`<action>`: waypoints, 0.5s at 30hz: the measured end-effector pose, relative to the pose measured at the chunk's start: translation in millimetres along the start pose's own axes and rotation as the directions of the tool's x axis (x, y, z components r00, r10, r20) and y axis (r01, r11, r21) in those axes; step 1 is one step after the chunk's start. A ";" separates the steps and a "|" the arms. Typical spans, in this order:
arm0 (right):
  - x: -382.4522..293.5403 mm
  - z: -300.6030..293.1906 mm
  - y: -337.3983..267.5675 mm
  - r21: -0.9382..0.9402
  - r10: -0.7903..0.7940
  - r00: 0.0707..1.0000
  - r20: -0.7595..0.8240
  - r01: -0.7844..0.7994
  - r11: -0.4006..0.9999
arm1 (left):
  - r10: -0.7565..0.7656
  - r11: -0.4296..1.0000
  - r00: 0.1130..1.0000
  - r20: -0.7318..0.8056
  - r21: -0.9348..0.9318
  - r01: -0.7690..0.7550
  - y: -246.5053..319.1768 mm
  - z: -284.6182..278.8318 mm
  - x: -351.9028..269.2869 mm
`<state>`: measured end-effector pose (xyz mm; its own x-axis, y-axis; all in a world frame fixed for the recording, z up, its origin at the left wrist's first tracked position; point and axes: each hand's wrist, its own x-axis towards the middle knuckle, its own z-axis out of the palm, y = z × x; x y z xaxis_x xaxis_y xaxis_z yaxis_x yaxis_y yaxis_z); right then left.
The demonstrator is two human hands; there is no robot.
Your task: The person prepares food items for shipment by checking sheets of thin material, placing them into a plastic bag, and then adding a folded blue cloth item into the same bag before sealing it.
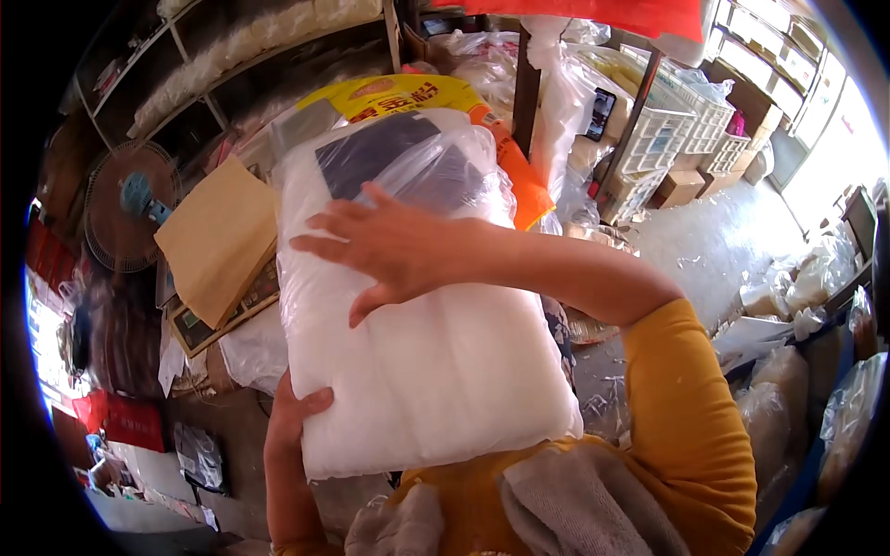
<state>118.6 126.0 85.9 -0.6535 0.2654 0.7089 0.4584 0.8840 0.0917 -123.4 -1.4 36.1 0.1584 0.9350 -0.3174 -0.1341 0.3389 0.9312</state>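
A thick white folded bundle (pixel 424 375) of soft wadding or quilt lies before me, with its near end against my body. Clear plastic film (pixel 431 163) covers its far part, over a dark flat panel (pixel 368 149). My left hand (pixel 299 406) grips the near left edge, thumb on top and fingers hidden beneath. Across the bundle reaches my right hand (pixel 389 247), fingers spread and nothing held in them. It lies over the bundle's middle; whether the palm touches the surface is unclear.
Left of the bundle, brown paper (pixel 219 236) covers part of a calculator-like device or scale (pixel 236 309). A fan (pixel 132 205) stands further left. Beyond lie a yellow printed sack (pixel 393 94) and orange bag (pixel 518 177). Posts (pixel 525 104), white crates (pixel 657 132) and a phone (pixel 600 115) are at right.
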 end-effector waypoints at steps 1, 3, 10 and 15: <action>4.0 8.5 -1.0 0.024 -0.011 0.996 0.091 0.009 1.000 | 0.012 1.000 0.999 0.045 -0.008 -0.011 2.2 4.3 0.3; 16.4 18.5 -1.3 0.051 -0.027 0.984 0.178 0.019 0.999 | 0.027 1.000 0.996 0.086 -0.015 -0.025 5.0 11.7 -1.6; 90.9 13.5 5.6 0.165 0.152 0.979 0.136 -0.174 0.971 | 0.134 0.989 0.985 0.107 -0.078 -0.126 11.0 27.1 -13.9; 134.1 -4.8 105.9 -0.252 0.319 0.946 0.062 -0.295 0.922 | 0.164 0.981 0.947 0.277 0.054 -0.186 12.9 12.5 -16.5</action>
<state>82.4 253.3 194.0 -0.5088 0.5571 0.6563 0.7668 0.6398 0.0514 -115.5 -13.8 55.7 0.3986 0.9118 -0.0984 -0.1082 0.1533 0.9822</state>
